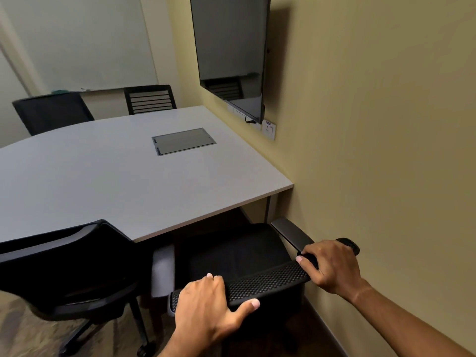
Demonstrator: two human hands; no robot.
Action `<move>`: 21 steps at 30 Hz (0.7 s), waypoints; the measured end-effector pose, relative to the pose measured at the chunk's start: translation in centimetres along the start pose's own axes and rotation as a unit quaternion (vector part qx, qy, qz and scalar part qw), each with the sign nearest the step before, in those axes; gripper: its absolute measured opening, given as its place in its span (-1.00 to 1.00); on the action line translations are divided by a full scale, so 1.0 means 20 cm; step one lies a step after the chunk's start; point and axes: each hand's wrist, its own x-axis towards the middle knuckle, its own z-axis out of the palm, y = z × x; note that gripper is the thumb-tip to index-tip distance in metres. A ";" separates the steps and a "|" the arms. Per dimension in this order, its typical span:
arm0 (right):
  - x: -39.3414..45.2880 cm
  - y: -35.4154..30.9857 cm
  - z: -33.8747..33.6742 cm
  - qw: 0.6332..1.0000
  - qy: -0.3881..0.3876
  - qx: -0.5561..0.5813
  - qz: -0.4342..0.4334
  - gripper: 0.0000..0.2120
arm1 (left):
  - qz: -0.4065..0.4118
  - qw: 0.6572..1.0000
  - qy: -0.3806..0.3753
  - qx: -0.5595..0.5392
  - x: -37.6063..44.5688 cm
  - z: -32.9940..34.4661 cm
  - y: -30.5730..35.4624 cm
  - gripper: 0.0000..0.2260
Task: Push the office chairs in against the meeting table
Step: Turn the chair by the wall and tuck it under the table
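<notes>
The chair [239,256] in hand stands at the table's [103,181] near right corner, close beside the wall [386,124], its seat partly under the near edge and its backrest top still short of it. Both hands hold that top rail: the left hand [208,305] at its left end, fingers curled over the front and thumb hooked beneath, the right hand [332,266] wrapped round the right end. Gripping both ends likely keeps the castored chair from swivelling as it rolls, which matters with the right armrest [291,231] so near the wall. A second chair [67,269] sits at the near edge further left, angled, its back level with the edge. Two more chairs [51,112] stand at the far edge, below a whiteboard [85,42]. A screen [231,52] hangs on the wall above the table's right edge.
</notes>
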 end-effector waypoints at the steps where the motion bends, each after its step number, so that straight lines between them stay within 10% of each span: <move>1: 0.03 0.01 0.01 1.000 -0.003 0.002 -0.004 -0.56 | -0.002 1.000 -0.001 0.002 0.02 0.00 0.00 -0.26; 21: 0.56 0.05 0.18 0.999 -0.004 0.010 -0.051 -0.53 | -0.048 0.998 0.037 0.021 0.41 0.04 -0.10 -0.23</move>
